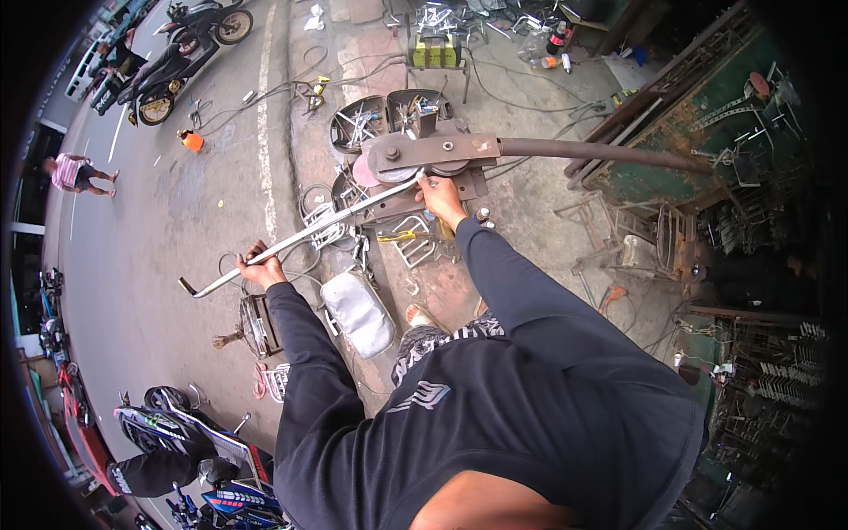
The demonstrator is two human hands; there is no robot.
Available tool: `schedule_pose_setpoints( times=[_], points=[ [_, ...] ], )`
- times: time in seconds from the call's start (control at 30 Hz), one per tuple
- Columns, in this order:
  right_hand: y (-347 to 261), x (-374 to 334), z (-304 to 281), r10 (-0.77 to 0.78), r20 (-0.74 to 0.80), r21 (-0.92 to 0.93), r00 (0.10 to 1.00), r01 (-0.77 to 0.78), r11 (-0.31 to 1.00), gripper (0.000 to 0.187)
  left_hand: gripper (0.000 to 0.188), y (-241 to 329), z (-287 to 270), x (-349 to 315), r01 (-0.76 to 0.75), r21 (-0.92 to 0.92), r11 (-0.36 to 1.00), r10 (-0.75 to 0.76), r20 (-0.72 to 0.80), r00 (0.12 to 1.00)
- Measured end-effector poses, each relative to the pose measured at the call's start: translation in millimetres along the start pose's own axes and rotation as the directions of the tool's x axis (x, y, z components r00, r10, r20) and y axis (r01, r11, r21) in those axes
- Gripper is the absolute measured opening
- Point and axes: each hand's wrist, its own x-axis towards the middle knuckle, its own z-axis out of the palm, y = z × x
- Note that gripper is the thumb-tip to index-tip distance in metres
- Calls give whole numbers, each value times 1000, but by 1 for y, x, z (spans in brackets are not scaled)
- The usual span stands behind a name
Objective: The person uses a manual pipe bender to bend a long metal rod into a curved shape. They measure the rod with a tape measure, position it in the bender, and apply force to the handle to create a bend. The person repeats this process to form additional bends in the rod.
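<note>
A long silvery metal tube [331, 218] slants from the lower left up to a tube bender [415, 155]; its far left end is bent upward. My left hand [262, 267] is closed around the tube near that bent end. Up at the bender, my right hand [439, 199] pinches the tube's other end beside the round dies, where the exact contact is partly hidden. From the bender a long rusty lever [601, 151] reaches out to the right, with neither hand on it.
Black bins [358, 125] of metal pieces sit behind the bender. Farther back stands a green machine [436, 51] with cables across the ground. A silver padded seat [358, 314] lies near my feet. Motorcycles [190, 53] and a walking person [75, 172] are at the left.
</note>
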Motion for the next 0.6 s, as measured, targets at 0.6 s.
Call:
schedule_pose_setpoints(
  times=[0.6],
  points=[
    [32,89,-259,338,-359,293,870,-239,926,58,39,53,-36,-21,-75,5,997,68,374,925]
  ],
)
